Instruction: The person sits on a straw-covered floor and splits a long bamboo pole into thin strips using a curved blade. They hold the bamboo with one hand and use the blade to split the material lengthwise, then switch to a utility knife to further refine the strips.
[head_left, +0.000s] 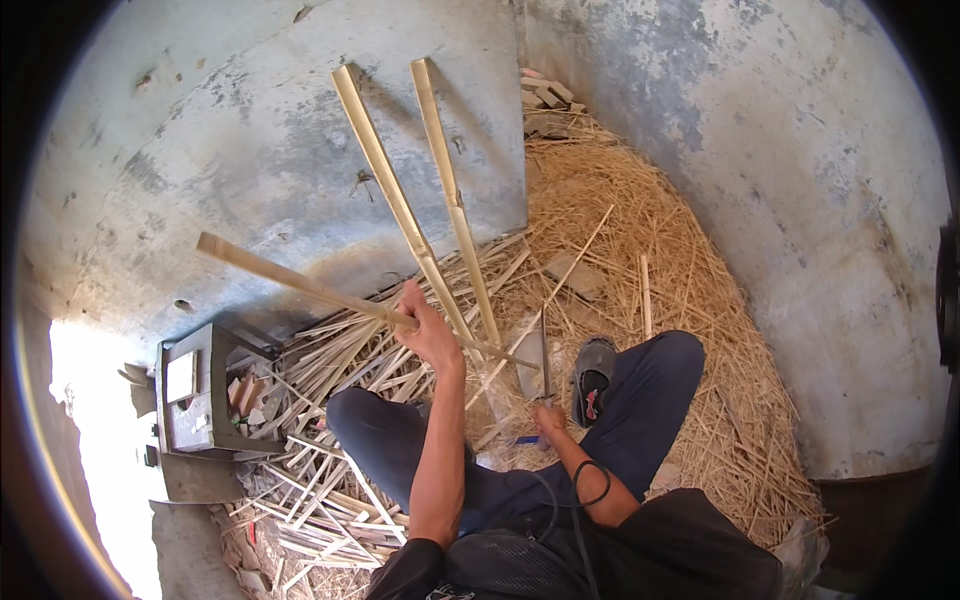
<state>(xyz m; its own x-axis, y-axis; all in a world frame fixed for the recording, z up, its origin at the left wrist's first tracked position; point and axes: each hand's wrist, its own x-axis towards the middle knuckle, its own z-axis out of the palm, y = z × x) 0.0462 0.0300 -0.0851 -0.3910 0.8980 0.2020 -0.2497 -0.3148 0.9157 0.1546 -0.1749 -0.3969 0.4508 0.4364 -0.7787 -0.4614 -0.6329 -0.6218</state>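
Note:
My left hand (430, 335) is closed around a long bamboo strip (300, 285), which slants from the upper left down to the right. The strip's lower end meets or lies very near a long-bladed knife (546, 382); whether they touch I cannot tell. My right hand (548, 420) is wrapped round the knife's handle, low between my bent knees, with the blade pointing away from me. Beyond my left hand, two wider split bamboo lengths (385, 175) (447, 165) lean against the wall.
Cut bamboo strips (330, 500) lie piled at the left, beside a worn box-like stand (205, 395). Shavings (710, 370) cover the floor ahead and to the right. Blue-grey walls (780, 200) close in both sides. Bricks (550, 95) sit at the far corner. My shoe (595, 375) is near the knife.

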